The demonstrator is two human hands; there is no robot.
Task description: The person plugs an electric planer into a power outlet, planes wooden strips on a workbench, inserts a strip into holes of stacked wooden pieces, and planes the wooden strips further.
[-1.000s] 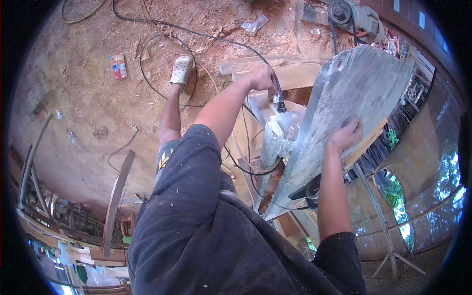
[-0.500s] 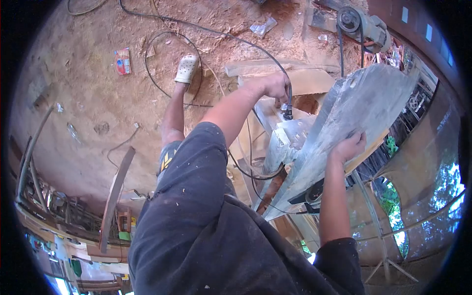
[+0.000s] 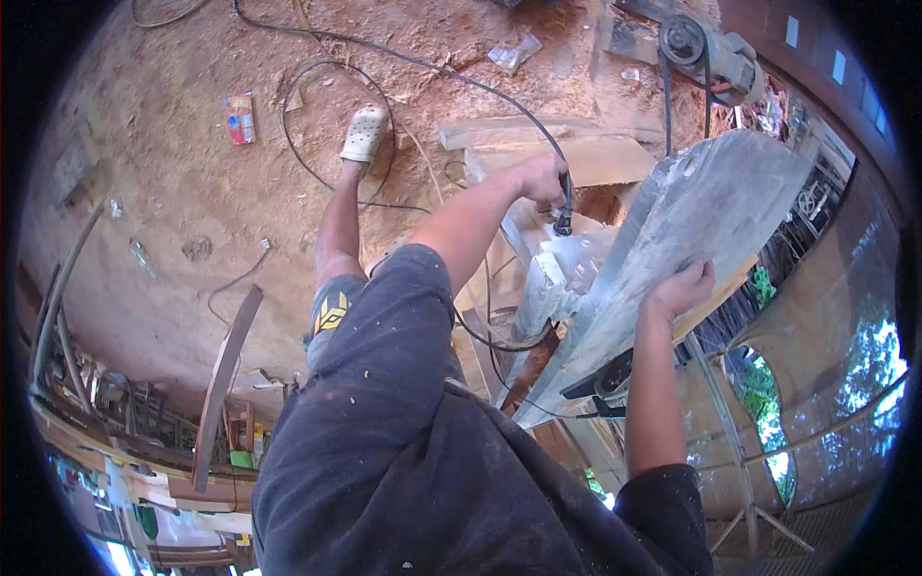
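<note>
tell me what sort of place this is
Probably a rough woodworking shop: what look like wood shavings litter the bare ground, a machine with a belt and pulley stands nearby, and a long plank rises at one side.

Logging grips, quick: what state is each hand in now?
Left hand: fingers curled at the black cable; whether gripping it, cannot be told.
Right hand: on the grey slab, partly curled; grip cannot be told.
</note>
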